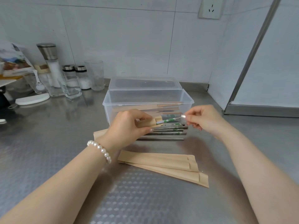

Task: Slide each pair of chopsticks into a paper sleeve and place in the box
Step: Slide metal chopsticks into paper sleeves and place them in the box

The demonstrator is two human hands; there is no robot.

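Note:
My left hand (127, 126) pinches the open end of a brown paper sleeve (157, 120) just in front of the clear plastic box (107, 101). A pair of metal chopsticks with green marks (169, 120) is partly inside that sleeve. My right hand (203, 118) pinches their shiny outer end. Several loose metal chopsticks (168, 132) lie on the steel counter under my hands. Sleeved pairs (168, 105) lie inside the box. Flat brown sleeves (161, 164) lie nearer to me.
The box lid (144, 83) stands open behind the box against the tiled wall. At the back left stand a grinder (50, 62), shakers (76, 75), glasses (94, 75) and a white lid (32, 99). A metal post (252, 50) rises at the right.

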